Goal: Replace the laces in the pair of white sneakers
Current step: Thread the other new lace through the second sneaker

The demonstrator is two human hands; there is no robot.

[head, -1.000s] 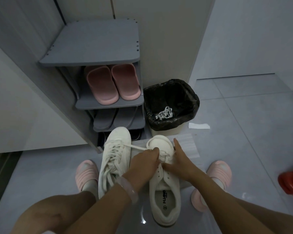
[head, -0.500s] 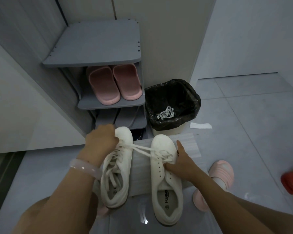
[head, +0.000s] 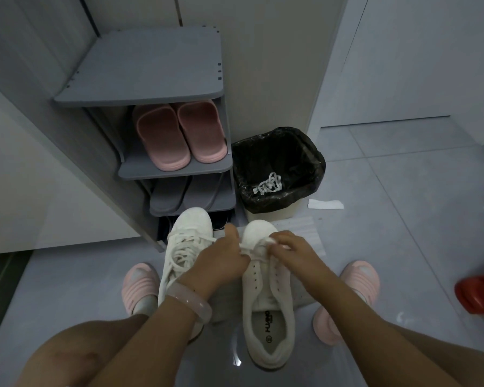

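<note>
Sneakers side by side on the grey floor (head: 403,247), toes toward the shoe rack (head: 140,79). Left sneaker (head: 185,247) fully laced, loose lace ends lying across its tongue. Right sneaker (head: 266,303) laced only at the toe-end eyelets; rows nearer the opening bare, insole print showing. Left hand (head: 221,263), pale bangle (head: 189,301) at the wrist, fingers curled and pinching the new lace (head: 252,251) over the right sneaker's toe end. Right hand (head: 294,252) beside it, fingers curled, pinching the same lace at its bunched end. Both hands nearly touching. Pink slippers (head: 179,135) on the rack's middle shelf. Bin (head: 277,169) with black liner just right of the rack, a tangle of old laces (head: 267,184) inside. Person's feet in pink slides either side of the sneakers.
</note>
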